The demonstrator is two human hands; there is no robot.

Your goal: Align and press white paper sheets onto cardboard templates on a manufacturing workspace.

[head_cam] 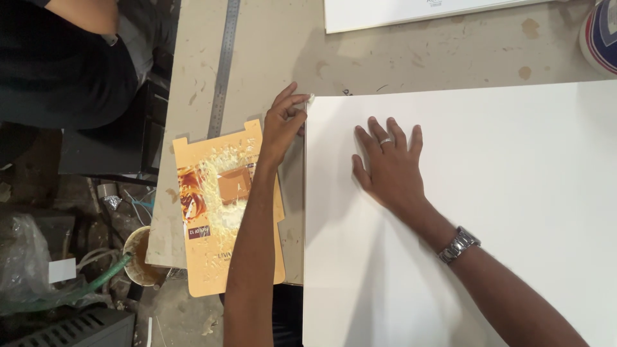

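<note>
Two hands: we work one white sheet (488, 212) on the bench (283, 45).
Left hand (283, 125): fingers pinch the sheet's top-left corner.
Right hand (389, 167): fingers spread flat, holding nothing, pressing the sheet just right of that corner.
Sheet: extends rightward from both hands.

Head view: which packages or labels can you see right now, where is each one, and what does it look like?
Flattened carton: on the table under the left forearm, left of the white sheet; orange, tabbed edges, brown box picture.
Round container: top right corner, mostly cut off; white with a blue label.
</note>
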